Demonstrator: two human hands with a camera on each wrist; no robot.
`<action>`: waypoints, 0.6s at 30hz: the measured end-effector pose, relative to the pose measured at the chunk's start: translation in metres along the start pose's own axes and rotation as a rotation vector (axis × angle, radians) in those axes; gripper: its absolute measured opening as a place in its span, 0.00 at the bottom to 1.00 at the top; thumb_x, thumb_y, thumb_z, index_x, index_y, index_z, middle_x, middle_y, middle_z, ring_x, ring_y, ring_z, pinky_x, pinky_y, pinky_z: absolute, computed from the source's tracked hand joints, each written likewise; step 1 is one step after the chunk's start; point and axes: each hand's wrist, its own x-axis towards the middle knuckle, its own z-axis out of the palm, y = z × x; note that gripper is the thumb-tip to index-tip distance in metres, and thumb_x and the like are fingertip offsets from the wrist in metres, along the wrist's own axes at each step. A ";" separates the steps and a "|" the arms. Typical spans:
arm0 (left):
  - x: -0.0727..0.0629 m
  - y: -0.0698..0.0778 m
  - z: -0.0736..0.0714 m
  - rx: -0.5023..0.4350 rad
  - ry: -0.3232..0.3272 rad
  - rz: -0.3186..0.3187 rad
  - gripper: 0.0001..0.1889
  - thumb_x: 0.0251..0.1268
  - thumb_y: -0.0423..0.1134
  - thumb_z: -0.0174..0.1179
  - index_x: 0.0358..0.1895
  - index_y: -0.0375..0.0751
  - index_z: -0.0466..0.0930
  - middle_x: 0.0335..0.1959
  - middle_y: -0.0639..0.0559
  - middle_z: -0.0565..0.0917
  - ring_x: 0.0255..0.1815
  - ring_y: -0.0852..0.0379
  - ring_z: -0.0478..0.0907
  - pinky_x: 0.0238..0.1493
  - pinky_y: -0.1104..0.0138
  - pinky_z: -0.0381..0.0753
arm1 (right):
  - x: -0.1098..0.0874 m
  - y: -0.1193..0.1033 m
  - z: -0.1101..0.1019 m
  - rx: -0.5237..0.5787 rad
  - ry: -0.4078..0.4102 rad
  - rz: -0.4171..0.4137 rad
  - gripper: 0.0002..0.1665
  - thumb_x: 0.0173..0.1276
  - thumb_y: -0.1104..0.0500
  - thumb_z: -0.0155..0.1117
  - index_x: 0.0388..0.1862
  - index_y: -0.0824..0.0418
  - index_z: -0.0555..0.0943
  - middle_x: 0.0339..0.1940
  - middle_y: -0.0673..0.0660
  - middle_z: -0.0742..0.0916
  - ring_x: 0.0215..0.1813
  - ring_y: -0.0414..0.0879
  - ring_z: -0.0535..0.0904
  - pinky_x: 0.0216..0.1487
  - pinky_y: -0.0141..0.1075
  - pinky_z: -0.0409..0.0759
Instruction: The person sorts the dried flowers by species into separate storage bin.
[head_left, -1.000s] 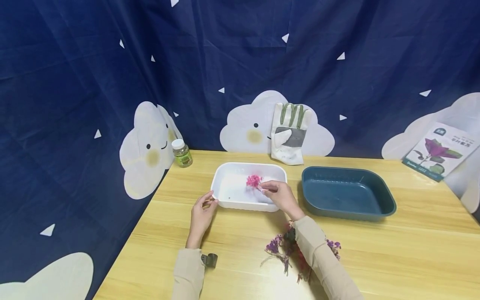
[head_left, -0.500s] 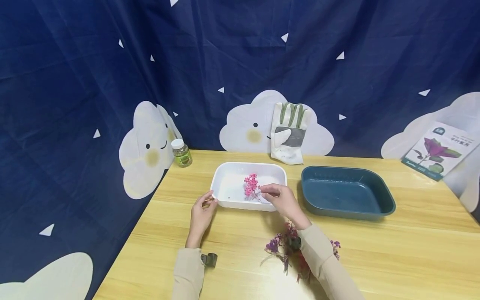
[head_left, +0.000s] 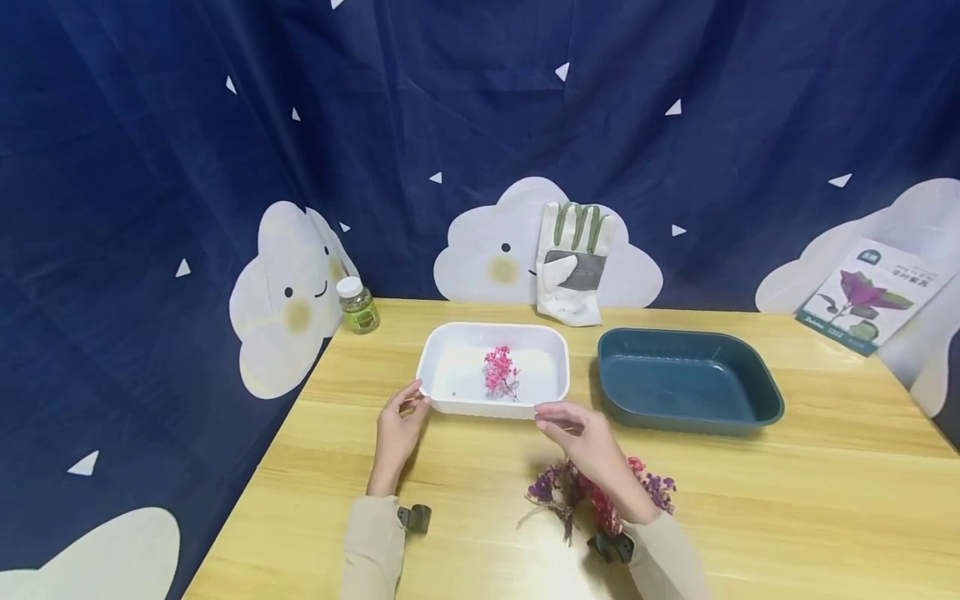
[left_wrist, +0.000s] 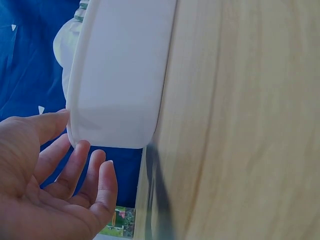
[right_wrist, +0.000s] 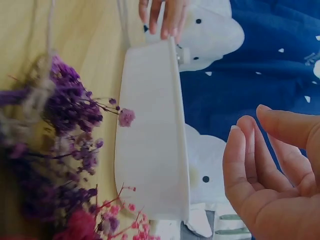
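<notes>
A sprig of small pink dried flowers (head_left: pixel 501 372) lies in the white plastic basin (head_left: pixel 450 398), its stem towards the front right. At the basin's front left corner, my left hand (head_left: pixel 399 432) holds the rim with thumb and fingertips; the left wrist view shows the other fingers loosely bent below it. My right hand (head_left: pixel 592 442) hovers by the front right corner, its fingers loosely bent and nothing between them. Beneath the right forearm lies a bunch of purple, pink and red dried flowers (right_wrist: pixel 75 105), partly hidden in the head view.
To the right stands a dark teal basin (head_left: pixel 690 421). A work glove (head_left: pixel 573 267) leans on the curtain (head_left: pixel 480 100) behind, and a small lidded jar (head_left: pixel 358 307) stands at the back left. A seed packet (head_left: pixel 873 296) leans at the far right.
The right hand has let go of the pink sprig in the white basin and drawn back towards the front right corner. The sprig now lies flat. The left hand has stayed at its corner.
</notes>
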 end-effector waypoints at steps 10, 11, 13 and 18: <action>0.000 0.004 -0.001 -0.002 0.012 0.006 0.21 0.67 0.33 0.60 0.62 0.33 0.75 0.57 0.35 0.78 0.55 0.42 0.78 0.58 0.58 0.82 | -0.050 0.000 -0.015 0.089 0.090 0.168 0.16 0.64 0.64 0.67 0.51 0.66 0.82 0.48 0.62 0.88 0.44 0.31 0.83 0.52 0.22 0.79; 0.001 0.004 -0.001 -0.002 0.010 0.001 0.21 0.67 0.33 0.60 0.63 0.33 0.74 0.57 0.35 0.78 0.56 0.42 0.77 0.58 0.57 0.82 | -0.054 0.002 -0.016 0.099 0.099 0.169 0.16 0.64 0.64 0.67 0.51 0.66 0.82 0.47 0.62 0.88 0.44 0.31 0.83 0.52 0.22 0.79; 0.001 0.003 -0.001 -0.002 0.007 -0.008 0.21 0.68 0.34 0.59 0.63 0.34 0.74 0.57 0.35 0.78 0.56 0.42 0.77 0.59 0.57 0.81 | -0.063 0.004 -0.017 0.106 0.116 0.176 0.16 0.63 0.65 0.67 0.50 0.66 0.83 0.47 0.62 0.88 0.43 0.31 0.83 0.51 0.22 0.79; 0.001 0.002 -0.001 0.003 0.001 -0.012 0.21 0.68 0.34 0.59 0.63 0.34 0.74 0.58 0.35 0.77 0.57 0.42 0.77 0.59 0.58 0.81 | -0.084 0.013 -0.020 0.088 0.159 0.213 0.15 0.61 0.67 0.67 0.49 0.66 0.83 0.44 0.59 0.89 0.40 0.32 0.83 0.48 0.22 0.80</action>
